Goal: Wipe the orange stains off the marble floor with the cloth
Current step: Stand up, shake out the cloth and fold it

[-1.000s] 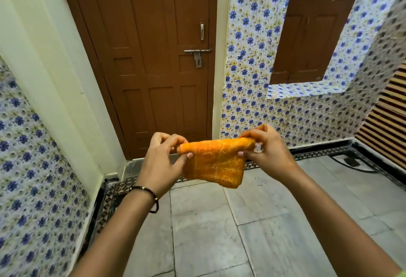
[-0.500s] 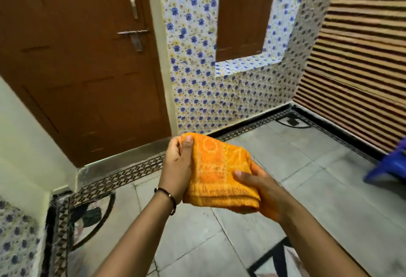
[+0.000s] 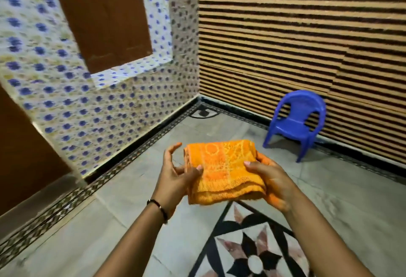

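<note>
A folded orange cloth [image 3: 224, 171] is held flat in the air in front of me, above the grey marble floor [image 3: 105, 228]. My right hand [image 3: 270, 180] grips its right edge, thumb on top. My left hand [image 3: 175, 173] touches the cloth's left edge with its thumb on top and the upper fingers spread apart. I see no orange stains on the visible floor.
A small blue plastic chair [image 3: 296, 123] stands by the striped wall [image 3: 307, 35] at the right. Flower-patterned tiled walls [image 3: 105, 109] and brown doors [image 3: 22, 156] are at the left. A black floral inlay [image 3: 248, 248] lies on the floor beneath my arms.
My view has swung right, away from the door, bringing the blue chair into sight. The cloth has gone from stretched between both hands to a folded pad lying flat.
</note>
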Demonstrator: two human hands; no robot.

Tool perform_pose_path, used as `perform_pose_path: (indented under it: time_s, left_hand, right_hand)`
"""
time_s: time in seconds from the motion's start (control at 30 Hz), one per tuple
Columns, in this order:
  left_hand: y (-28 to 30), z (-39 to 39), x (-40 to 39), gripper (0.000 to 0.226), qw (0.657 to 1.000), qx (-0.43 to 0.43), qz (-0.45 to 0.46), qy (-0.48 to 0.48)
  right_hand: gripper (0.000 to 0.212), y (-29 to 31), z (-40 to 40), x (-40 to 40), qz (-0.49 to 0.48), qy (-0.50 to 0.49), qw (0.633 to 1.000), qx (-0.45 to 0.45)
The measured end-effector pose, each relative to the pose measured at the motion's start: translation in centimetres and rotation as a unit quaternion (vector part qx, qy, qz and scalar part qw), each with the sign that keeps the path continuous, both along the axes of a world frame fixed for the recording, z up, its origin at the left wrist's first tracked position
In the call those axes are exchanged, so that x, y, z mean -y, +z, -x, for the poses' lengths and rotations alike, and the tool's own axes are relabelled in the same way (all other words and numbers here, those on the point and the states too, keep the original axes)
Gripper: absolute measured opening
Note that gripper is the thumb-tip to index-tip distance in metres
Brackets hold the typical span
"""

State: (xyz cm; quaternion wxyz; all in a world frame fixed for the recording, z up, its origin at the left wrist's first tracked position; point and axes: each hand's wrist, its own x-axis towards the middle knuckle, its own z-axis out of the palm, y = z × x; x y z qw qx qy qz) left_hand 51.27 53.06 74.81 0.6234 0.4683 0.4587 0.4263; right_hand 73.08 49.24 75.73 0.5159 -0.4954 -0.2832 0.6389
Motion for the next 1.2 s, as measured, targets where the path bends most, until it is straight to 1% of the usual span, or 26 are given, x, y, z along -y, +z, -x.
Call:
perform_pose_path:
  time_s: [0.07,0.13,0.17,0.2,0.27,0.37,0.4,0.47,0.67,0.83,0.93,1.0,1.07,1.2]
  left_hand:
    - [-0.1,-4.9,-1.7,0.046,0.998,-0.014,-0.041,-0.035]
    - [-0.3,-8.4,-3.1,0.032,0.995,-0.043,-0.064,-0.070]
    - [-0.9,-11.7,-4.5,0.029,0.992,-0.054,-0.064,-0.096]
    - [-1.1,-12.6,-5.1,0.029,0.990,-0.066,-0.065,-0.110]
    - [-1.7,-15.6,-7.1,0.036,0.983,-0.076,-0.062,-0.156]
    - [-2.7,-20.4,-11.0,0.054,0.967,-0.112,-0.070,-0.218]
    - [-3.1,-22.3,-12.7,0.058,0.961,-0.120,-0.074,-0.238]
    - [-3.6,-25.0,-15.5,0.064,0.952,-0.133,-0.082,-0.263]
    - [-4.6,-35.1,-26.9,0.072,0.936,-0.158,-0.097,-0.301]
    - [-4.6,-43.3,-35.6,0.073,0.926,-0.169,-0.096,-0.325]
    - [-5.1,-47.6,-39.6,0.073,0.915,-0.188,-0.093,-0.346]
    - [-5.5,-50.1,-41.8,0.073,0.912,-0.186,-0.089,-0.356]
    - [-6.5,-53.6,-44.6,0.073,0.909,-0.184,-0.089,-0.363]
    - [-8.2,-60.0,-49.5,0.071,0.901,-0.219,-0.100,-0.362]
  right_hand:
    - [0.055,-0.6,-5.2,-0.4,-0.001,-0.024,1.000,0.018]
    - [0.062,-1.1,-8.9,-0.8,-0.012,-0.064,0.997,0.043]
    - [0.065,-1.3,-11.9,-1.0,-0.019,-0.088,0.994,0.056]
    - [0.068,-1.5,-12.7,-1.1,-0.033,-0.098,0.992,0.073]
    - [0.067,-1.9,-15.2,-1.8,-0.053,-0.113,0.988,0.096]
    - [0.045,-2.9,-19.4,-3.6,-0.053,-0.140,0.981,0.121]
    - [0.040,-3.4,-21.1,-4.6,-0.049,-0.143,0.980,0.126]
    - [0.039,-4.1,-23.5,-6.5,-0.035,-0.147,0.980,0.129]
    - [0.054,-5.6,-32.7,-16.6,-0.013,-0.169,0.976,0.139]
    - [0.056,-6.3,-39.7,-24.5,0.010,-0.199,0.970,0.142]
    - [0.057,-6.8,-43.6,-27.9,0.028,-0.207,0.967,0.149]
    - [0.058,-7.2,-45.8,-29.9,0.035,-0.213,0.966,0.143]
    - [0.064,-7.9,-49.0,-32.5,0.044,-0.224,0.963,0.140]
    - [0.083,-9.2,-55.1,-37.6,0.058,-0.235,0.961,0.135]
